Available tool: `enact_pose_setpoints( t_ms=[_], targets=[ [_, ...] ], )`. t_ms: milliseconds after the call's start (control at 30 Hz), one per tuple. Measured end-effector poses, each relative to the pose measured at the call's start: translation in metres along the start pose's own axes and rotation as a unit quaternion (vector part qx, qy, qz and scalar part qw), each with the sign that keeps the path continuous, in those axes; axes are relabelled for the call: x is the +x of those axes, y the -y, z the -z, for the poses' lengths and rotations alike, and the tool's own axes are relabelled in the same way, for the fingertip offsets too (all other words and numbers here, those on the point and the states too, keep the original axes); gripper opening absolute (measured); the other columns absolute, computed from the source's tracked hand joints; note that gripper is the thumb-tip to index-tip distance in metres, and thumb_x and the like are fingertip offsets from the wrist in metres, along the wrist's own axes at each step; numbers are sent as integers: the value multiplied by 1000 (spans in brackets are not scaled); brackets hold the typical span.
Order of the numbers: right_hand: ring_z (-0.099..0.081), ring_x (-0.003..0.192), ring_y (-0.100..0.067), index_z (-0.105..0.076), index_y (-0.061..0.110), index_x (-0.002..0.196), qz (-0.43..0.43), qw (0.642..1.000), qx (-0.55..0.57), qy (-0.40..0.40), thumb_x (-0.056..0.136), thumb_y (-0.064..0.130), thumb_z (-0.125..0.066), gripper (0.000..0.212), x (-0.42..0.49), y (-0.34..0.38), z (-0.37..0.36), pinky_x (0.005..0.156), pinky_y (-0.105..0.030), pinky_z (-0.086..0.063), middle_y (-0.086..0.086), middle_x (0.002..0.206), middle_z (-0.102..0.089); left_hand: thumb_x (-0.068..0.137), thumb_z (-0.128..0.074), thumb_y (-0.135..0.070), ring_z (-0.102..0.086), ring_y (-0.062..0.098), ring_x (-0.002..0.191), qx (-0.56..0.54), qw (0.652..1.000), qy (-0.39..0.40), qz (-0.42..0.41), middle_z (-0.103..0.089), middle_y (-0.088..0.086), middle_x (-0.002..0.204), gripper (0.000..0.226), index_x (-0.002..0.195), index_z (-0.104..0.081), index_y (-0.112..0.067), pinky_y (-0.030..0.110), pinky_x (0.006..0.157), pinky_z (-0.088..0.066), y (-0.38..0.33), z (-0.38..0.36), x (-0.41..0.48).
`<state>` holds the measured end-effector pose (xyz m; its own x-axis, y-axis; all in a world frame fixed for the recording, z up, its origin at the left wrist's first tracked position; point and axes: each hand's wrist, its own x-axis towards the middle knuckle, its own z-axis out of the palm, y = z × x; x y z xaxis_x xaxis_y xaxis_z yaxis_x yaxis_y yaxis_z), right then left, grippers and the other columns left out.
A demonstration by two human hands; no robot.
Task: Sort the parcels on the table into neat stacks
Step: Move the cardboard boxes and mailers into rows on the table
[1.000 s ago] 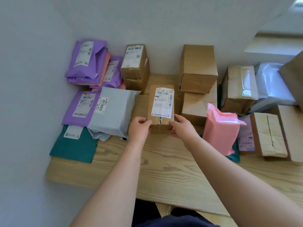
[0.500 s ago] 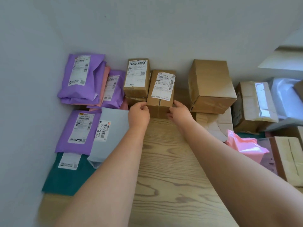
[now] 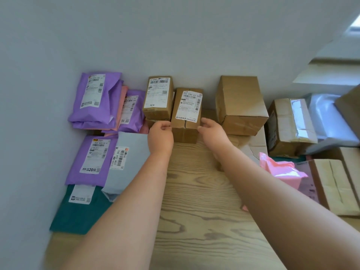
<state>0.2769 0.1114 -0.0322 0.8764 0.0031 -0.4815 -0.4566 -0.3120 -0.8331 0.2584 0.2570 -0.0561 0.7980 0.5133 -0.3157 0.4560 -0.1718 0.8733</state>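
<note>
A small brown box (image 3: 187, 108) with a white shipping label stands on the wooden table (image 3: 194, 201) near the back wall. It sits right beside a stack of two labelled brown boxes (image 3: 158, 98) on its left. My left hand (image 3: 160, 135) grips its near left corner. My right hand (image 3: 211, 131) holds its near right corner with curved fingers. Both forearms reach in from the bottom of the view.
Purple mailers (image 3: 95, 98) lean on the wall at back left, with a purple mailer (image 3: 91, 158), a grey one (image 3: 130, 172) and a green one (image 3: 78, 213) lying nearer. Right: a large brown carton (image 3: 241, 106), a taped box (image 3: 292, 125), a pink bag (image 3: 282, 170).
Both hands carried the small box away from me to the back of the table and brought it down beside the stacked boxes. The view shifted left and forward.
</note>
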Motion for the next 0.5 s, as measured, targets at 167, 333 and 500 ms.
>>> enact_pose_setpoints(
  t_ms=[167, 333, 500],
  targets=[
    [-63, 103, -15, -66, 24, 127, 115, 985, -58, -114, 101, 17, -48, 32, -38, 5, 52, 88, -26, -50, 4, 121, -67, 98, -51, -13, -66, 21, 102, 4, 999, 33, -43, -68, 1, 112, 20, 106, -65, -27, 43, 92, -56, -32, -21, -17],
    [-47, 129, -20, -53, 19, 139, 141, 948, -95, -268, 100, 17, -47, 39, -30, 3, 116, 96, -25, -38, -3, 139, -50, 102, -48, -24, -55, 26, 125, 63, 983, 166, -51, -57, 5, 137, 36, 136, -57, -19, 46, 107, -45, -62, -64, -35],
    [-44, 137, -25, -32, 17, 154, 3, 987, -69, -148, 103, 36, -44, 56, -8, -7, 143, 108, -40, -40, -5, 153, -44, 106, -35, -43, -40, 29, 139, 39, 962, 262, 60, -43, 5, 150, 53, 151, -37, -14, 46, 116, -32, -75, -93, -54]
  ],
)
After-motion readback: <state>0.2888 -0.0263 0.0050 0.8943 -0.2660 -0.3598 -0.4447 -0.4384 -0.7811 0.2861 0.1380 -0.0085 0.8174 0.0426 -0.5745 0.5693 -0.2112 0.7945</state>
